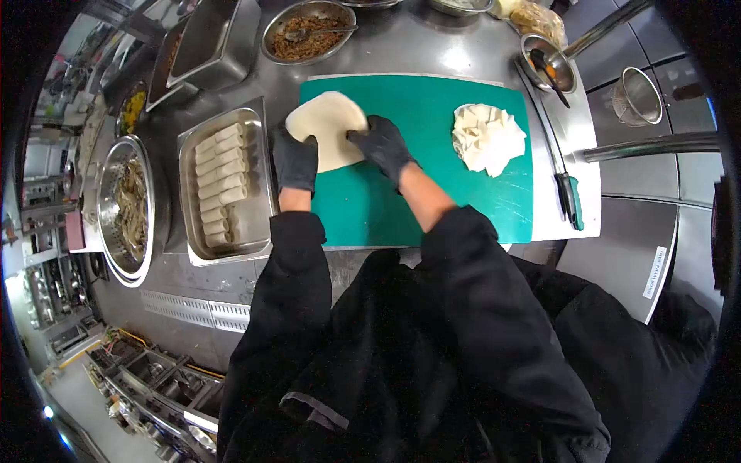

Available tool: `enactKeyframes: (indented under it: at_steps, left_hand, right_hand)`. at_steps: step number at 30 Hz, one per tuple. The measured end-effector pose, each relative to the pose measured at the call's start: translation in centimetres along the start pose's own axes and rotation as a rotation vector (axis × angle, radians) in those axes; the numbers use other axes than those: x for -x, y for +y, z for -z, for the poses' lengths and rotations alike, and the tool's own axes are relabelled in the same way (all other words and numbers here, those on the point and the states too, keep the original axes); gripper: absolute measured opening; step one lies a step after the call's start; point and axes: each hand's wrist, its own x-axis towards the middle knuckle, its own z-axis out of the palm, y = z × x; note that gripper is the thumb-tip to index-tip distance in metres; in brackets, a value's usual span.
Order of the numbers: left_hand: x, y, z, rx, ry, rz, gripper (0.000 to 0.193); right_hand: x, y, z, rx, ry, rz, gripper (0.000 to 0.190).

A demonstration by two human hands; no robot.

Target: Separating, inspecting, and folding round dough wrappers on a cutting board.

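Note:
Pale, round-edged wrapper sheets (331, 122), perhaps a stack, lie towards the left of a green cutting board (417, 214). My left hand (296, 159), in a black glove, grips their left side with the thumb on top. On the opposite side, my right hand (382, 146), gloved the same way, holds the edge between thumb and fingers. A loose heap of crumpled wrappers (487, 139) sits at the board's right. Left of the board stands a steel tray (257, 202) with a column of rolled wrappers (222, 165) in it.
A steel bowl of minced filling (307, 43) with a spoon sits behind the board. Shrimp fill a colander (105, 202) at far left. Along the right lie a long knife (550, 139) and an egg bowl (570, 72) with a brush. Deep steel pans (217, 40) stand back left.

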Motion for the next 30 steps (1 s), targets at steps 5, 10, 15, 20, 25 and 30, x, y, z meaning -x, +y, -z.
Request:
enactKeyframes:
  at_steps: [5,10,15,20,25,30]
  left_hand:
    - [5.9,6.0,4.1,0.334,-0.825,0.525,0.036]
    - [13.2,6.7,3.4,0.871,-0.795,0.653,0.03]
    - [13.3,10.1,3.3,1.071,-0.717,0.545,0.031]
    - [13.6,10.8,2.7,1.18,-0.778,0.573,0.024]
    - [13.8,10.8,2.7,1.194,-0.843,0.667,0.012]
    - [13.9,10.7,2.5,1.028,-0.794,0.526,0.012]
  right_hand:
    - [9.3,3.3,7.1,-0.54,-0.126,-0.165,0.04]
    - [15.4,6.8,10.3,-0.253,0.091,-0.203,0.038]
    - [18.1,1.6,9.5,-0.256,-0.04,0.043,0.034]
    - [17.7,1.6,8.1,-0.258,0.008,0.112,0.024]
    - [17.9,1.5,8.9,-0.362,0.006,0.077,0.02]
    - [18.0,1.5,9.0,-0.311,-0.036,0.101,0.017]
